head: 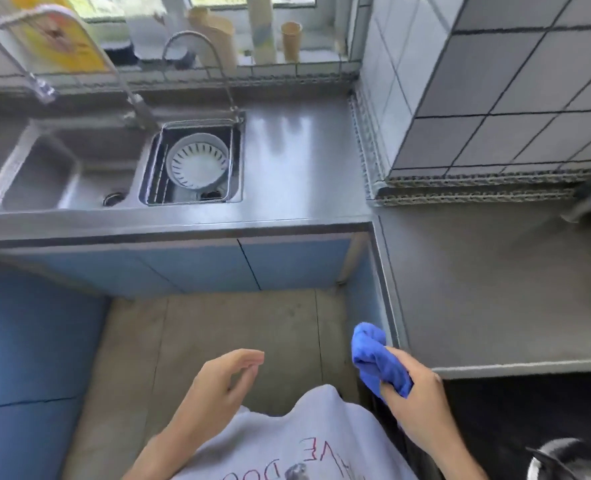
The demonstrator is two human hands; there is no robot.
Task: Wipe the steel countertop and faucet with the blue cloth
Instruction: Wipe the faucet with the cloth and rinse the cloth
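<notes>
From the head camera, the right hand point(417, 393) grips the bunched blue cloth point(377, 360), fingers curled round it, held in the air just off the front edge of the steel countertop point(477, 282). The left hand point(221, 382) hangs empty, fingers relaxed and loosely together. The faucet point(200, 57) arches over the sink point(79, 181) at the counter's far left, well apart from the cloth.

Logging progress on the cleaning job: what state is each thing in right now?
blue cloth: bunched, held off the counter.
right hand: grips the cloth.
left hand: empty, fingers relaxed.
steel countertop: bare, shiny.
faucet: no water seen running.
white strainer: sits in the right sink basin.
</notes>
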